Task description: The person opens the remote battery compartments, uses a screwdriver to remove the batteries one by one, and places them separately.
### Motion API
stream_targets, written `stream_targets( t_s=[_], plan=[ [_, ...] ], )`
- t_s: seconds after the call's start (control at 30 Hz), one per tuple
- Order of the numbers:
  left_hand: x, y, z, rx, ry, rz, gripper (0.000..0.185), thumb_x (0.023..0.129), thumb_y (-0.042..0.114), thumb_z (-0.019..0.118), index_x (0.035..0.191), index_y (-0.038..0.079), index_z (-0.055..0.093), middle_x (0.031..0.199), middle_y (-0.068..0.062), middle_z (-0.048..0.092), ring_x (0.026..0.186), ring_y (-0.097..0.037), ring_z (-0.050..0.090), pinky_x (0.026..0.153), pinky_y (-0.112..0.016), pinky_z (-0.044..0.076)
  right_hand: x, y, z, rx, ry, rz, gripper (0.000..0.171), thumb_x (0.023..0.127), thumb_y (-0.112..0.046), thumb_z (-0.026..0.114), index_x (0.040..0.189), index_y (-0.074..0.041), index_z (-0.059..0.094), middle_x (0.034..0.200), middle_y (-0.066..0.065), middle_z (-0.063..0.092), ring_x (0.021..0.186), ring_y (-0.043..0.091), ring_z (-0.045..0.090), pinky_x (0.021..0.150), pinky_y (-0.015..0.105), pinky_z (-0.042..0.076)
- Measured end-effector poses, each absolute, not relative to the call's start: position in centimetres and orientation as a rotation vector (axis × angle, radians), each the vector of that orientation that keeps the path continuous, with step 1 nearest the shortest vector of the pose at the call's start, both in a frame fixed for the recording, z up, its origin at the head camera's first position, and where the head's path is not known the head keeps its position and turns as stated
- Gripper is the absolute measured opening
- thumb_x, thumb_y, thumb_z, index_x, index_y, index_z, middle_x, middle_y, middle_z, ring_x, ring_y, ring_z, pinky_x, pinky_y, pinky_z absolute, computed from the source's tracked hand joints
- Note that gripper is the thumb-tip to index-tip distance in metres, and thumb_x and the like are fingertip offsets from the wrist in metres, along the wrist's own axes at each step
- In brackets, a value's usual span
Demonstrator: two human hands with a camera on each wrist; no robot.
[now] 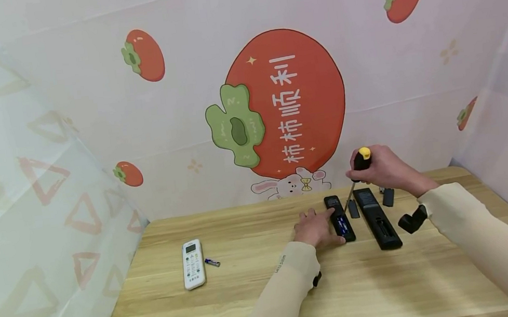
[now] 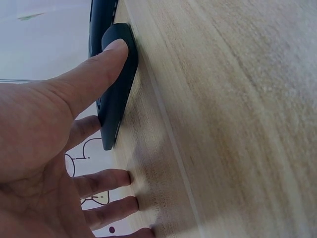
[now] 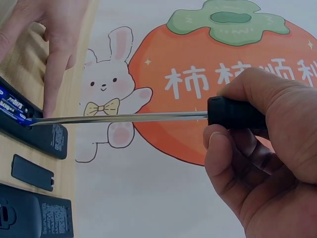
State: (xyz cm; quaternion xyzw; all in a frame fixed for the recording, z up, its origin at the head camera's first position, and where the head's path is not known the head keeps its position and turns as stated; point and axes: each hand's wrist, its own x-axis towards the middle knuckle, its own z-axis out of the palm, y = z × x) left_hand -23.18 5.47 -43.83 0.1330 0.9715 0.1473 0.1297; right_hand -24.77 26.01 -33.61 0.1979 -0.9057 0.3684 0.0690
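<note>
A small black remote (image 1: 335, 203) lies on the wooden table (image 1: 252, 305) with its battery bay open and blue batteries (image 1: 344, 225) showing. My left hand (image 1: 318, 227) rests flat beside it, the thumb (image 2: 99, 64) pressed against the remote's (image 2: 116, 111) edge and a straight finger (image 3: 52, 84) touching its top. My right hand (image 1: 377, 168) grips a screwdriver (image 1: 361, 160) with a black handle and a yellow cap. Its metal shaft (image 3: 124, 118) slants down, and the tip meets a blue battery (image 3: 14, 106) in the remote (image 3: 49, 139).
A longer black remote (image 1: 377, 215) lies right of the small one, with a loose battery cover (image 1: 353, 209) between them and another dark cover (image 1: 387, 197) further right. A white remote (image 1: 193, 264) and a loose battery (image 1: 212, 262) lie at the left. Printed cloth walls close in three sides.
</note>
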Motion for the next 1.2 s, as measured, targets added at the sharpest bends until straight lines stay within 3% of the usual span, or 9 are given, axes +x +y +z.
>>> stream_targets(
  t_s=[0.87, 1.2],
  plan=[
    [-23.3, 5.4, -44.0, 0.389, 2.821, 0.425, 0.081, 0.077, 0.054, 0.083, 0.15, 0.042, 0.05, 0.144, -0.007, 0.05, 0.126, -0.03, 0.044, 0.101, -0.052, 0.045, -24.8, 25.1, -33.6, 0.578, -2.764, 1.079, 0.016, 0.089, -0.011, 0.078, 0.084, -0.008, 0.063, 0.071, 0.004, 0.058, 0.059, 0.02, 0.054, 0.057, 0.033, 0.048],
    [-23.2, 5.5, -43.8, 0.381, 2.827, 0.39, 0.08, 0.078, 0.057, 0.082, 0.15, 0.042, 0.049, 0.14, -0.007, 0.052, 0.119, -0.029, 0.045, 0.097, -0.051, 0.047, -23.1, 23.3, -33.2, 0.638, -2.783, 0.935, 0.017, 0.086, -0.012, 0.082, 0.081, -0.011, 0.066, 0.074, -0.002, 0.061, 0.065, 0.016, 0.056, 0.062, 0.035, 0.049]
  ],
)
